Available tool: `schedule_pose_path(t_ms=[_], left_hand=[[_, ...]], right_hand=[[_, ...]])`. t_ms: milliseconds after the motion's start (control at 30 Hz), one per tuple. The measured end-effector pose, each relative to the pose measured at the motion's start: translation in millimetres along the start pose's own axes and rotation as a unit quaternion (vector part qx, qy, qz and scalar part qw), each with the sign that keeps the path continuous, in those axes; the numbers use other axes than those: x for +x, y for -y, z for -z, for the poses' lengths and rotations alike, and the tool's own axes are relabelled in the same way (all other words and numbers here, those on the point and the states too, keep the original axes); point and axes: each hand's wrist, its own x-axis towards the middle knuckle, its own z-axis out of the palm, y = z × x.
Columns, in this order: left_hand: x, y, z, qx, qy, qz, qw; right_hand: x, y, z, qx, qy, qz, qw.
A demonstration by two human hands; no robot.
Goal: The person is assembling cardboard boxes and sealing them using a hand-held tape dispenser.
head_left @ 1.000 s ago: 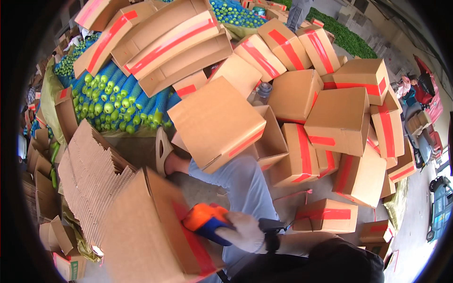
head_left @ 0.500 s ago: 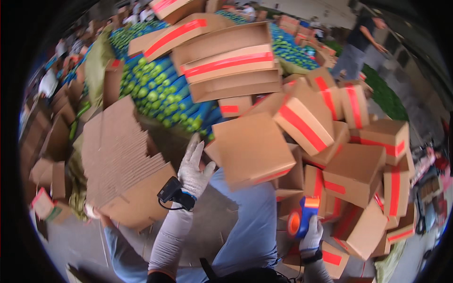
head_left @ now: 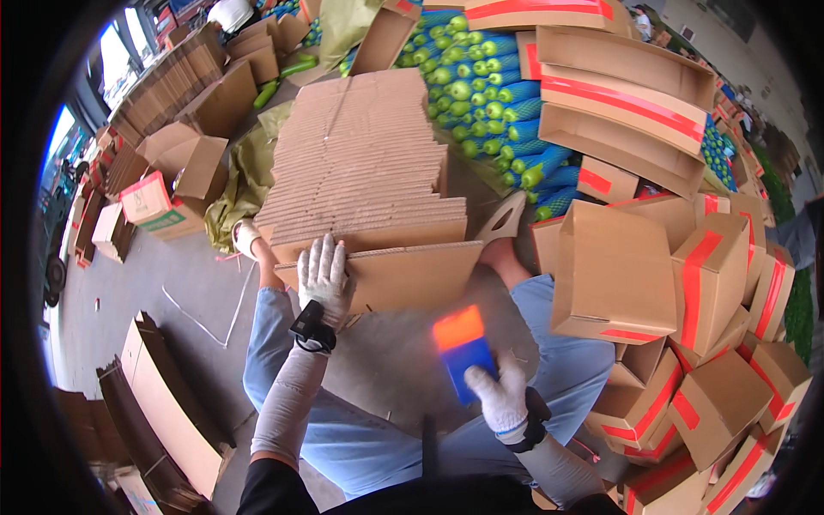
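Observation:
My left hand (head_left: 326,276), in a white glove, lies over the top edge of the front flattened carton (head_left: 416,276). Its fingers are stretched out and point away from me toward the stack of flattened cartons (head_left: 352,163) between my feet. The thumb does not show clearly. In my gloved right hand (head_left: 502,395) is a blue tape dispenser (head_left: 468,365) with a bright orange end, slightly blurred, held above the floor between my knees. A closed carton (head_left: 614,270) with red tape stands by my right knee.
More red-taped cartons (head_left: 721,403) are heaped on the right. Blue-netted green produce (head_left: 468,81) lies beyond the stack, beside open cartons (head_left: 622,107). Flattened cardboard (head_left: 167,403) rests on the floor at left, and a green-and-red printed carton (head_left: 159,206) stands farther off.
My view has swung left. My left hand has moved from beside the closed carton onto the front flattened carton. The tape dispenser in my right hand has come in between my knees.

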Motion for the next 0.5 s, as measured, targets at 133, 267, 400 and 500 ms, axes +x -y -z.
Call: schedule_pose_path(t_ms=[133,267,400,500], left_hand=[[-23,19,27,-0.056,-0.008,-0.043,0.997],[-26,21,89,-0.11,0.038,-0.204,0.972],[-31,15,90,-0.116,0.089,-0.291,0.946],[-49,13,66,-0.107,0.138,-0.22,0.96]], right_hand=[[23,7,-2,0.1,-0.065,0.125,0.985],[41,51,26,-0.099,-0.061,0.107,0.987],[59,42,17,-0.547,-0.007,0.229,0.805],[53,-23,6,-0.544,0.104,0.216,0.804]])
